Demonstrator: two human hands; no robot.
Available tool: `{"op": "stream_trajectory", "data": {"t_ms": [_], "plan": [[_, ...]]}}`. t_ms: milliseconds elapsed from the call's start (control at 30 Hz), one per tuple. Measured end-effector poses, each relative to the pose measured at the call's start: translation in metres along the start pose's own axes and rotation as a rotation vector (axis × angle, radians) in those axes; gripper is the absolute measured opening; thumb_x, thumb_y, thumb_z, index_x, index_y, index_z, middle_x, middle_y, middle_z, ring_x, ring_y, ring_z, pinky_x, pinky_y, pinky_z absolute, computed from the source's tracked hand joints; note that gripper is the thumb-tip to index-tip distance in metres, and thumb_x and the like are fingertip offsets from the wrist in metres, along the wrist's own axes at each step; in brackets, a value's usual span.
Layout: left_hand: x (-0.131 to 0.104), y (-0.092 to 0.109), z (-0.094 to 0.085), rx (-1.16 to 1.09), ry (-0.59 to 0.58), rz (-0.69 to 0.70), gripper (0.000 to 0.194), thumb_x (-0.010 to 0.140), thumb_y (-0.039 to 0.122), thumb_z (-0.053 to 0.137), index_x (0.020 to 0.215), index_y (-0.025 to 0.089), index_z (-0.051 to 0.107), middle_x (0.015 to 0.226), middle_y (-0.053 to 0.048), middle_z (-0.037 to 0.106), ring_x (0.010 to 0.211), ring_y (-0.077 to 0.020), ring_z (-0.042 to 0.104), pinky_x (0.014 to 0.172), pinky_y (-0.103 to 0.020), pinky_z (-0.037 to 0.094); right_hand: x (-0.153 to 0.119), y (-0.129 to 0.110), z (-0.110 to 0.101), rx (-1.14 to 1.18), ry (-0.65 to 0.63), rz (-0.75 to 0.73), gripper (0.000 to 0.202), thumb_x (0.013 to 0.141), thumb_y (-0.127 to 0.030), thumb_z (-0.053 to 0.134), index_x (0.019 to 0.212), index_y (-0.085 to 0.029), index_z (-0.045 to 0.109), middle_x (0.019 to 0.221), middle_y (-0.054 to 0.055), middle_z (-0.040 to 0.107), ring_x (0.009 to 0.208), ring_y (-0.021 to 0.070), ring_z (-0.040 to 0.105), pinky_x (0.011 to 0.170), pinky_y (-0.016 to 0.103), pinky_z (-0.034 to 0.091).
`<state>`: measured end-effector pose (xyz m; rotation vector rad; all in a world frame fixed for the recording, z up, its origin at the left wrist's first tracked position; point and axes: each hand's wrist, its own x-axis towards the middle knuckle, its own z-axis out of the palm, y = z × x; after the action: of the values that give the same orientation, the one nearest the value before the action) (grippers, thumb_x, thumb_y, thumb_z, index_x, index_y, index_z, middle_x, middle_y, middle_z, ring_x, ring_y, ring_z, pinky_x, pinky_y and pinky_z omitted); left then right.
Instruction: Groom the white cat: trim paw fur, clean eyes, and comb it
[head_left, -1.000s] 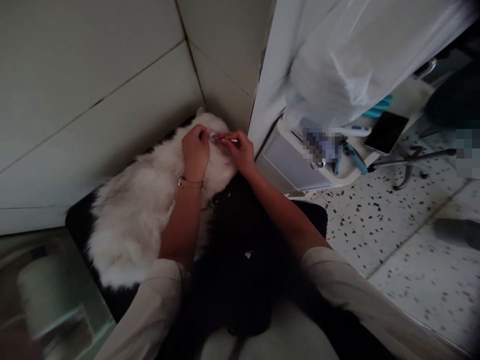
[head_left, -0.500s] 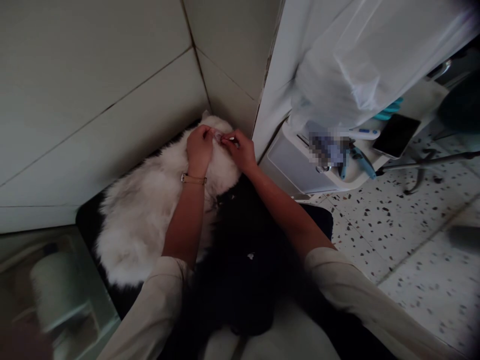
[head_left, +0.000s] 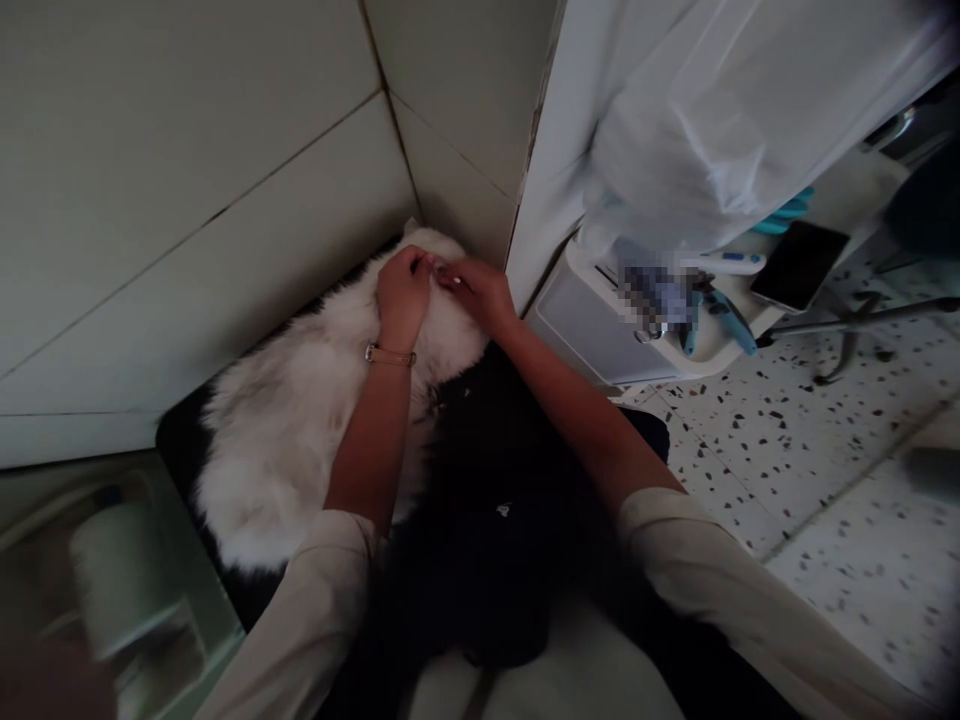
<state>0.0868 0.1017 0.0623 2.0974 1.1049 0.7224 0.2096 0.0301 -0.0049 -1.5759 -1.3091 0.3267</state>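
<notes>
A white, long-haired cat (head_left: 277, 430) lies along the wall on a black padded table (head_left: 480, 450), its head at the far end. My left hand (head_left: 405, 285) rests on the head with thumb and fingers pinched on what looks like one ear. Close beside it, my right hand (head_left: 480, 290) is closed, its fingertips together and touching the same spot. Whatever is between the right fingertips is hidden or too small to name. The other ear (head_left: 411, 228) sticks up beyond my left hand. The cat's face is not visible.
Tiled walls (head_left: 285, 250) meet in a corner behind the cat. At right, a white cart (head_left: 577, 320) carries a phone (head_left: 799, 265), blue-handled clippers (head_left: 727, 320), a white pen-like tool (head_left: 727, 262) and a plastic bag (head_left: 675, 150). Small white tufts (head_left: 502, 510) lie on the table.
My right hand has turned over slightly, and its fingers now cover more of the ear, whose inner side showed before. The left hand keeps its pinch. The view has shifted slightly.
</notes>
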Motion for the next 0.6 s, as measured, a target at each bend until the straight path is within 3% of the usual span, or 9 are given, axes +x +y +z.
{"op": "stream_trajectory", "data": {"t_ms": [167,333,467,600], "plan": [[-0.001,0.001,0.001,0.023,-0.010,-0.006,0.021,0.097,0.019,0.058,0.076,0.019,0.060,0.078,-0.001,0.062,0.081,-0.0162,0.054,0.082,-0.033,0.039,0.006,0.004,-0.005,-0.045,-0.095,-0.025,0.014,0.093,-0.034,0.062,0.082,-0.025,0.063,0.092,0.003,0.071,0.093,0.0180,0.066,0.092,0.032,0.051],[0.000,0.002,0.003,0.041,-0.007,-0.011,0.021,0.096,0.021,0.057,0.075,0.020,0.059,0.076,-0.001,0.062,0.080,-0.0163,0.055,0.081,-0.032,0.040,0.005,0.010,0.004,0.164,0.117,0.206,0.026,0.085,-0.045,0.072,0.084,-0.022,0.060,0.076,-0.003,0.065,0.075,0.0136,0.063,0.081,0.030,0.054],[-0.001,0.004,0.003,0.027,0.010,0.003,0.022,0.096,0.019,0.056,0.074,0.022,0.058,0.077,0.000,0.062,0.080,-0.0182,0.058,0.080,-0.034,0.041,0.002,0.017,0.017,0.370,0.213,0.327,0.036,0.081,-0.054,0.073,0.085,-0.022,0.057,0.074,-0.004,0.064,0.070,0.0121,0.064,0.073,0.028,0.055],[-0.001,0.004,0.003,0.047,-0.003,-0.002,0.020,0.095,0.019,0.057,0.075,0.021,0.059,0.078,0.000,0.062,0.079,-0.0164,0.057,0.081,-0.033,0.042,-0.005,0.011,0.021,0.356,0.287,0.386,0.039,0.086,-0.057,0.067,0.078,-0.022,0.051,0.073,-0.002,0.064,0.069,0.0126,0.063,0.070,0.029,0.055]]}}
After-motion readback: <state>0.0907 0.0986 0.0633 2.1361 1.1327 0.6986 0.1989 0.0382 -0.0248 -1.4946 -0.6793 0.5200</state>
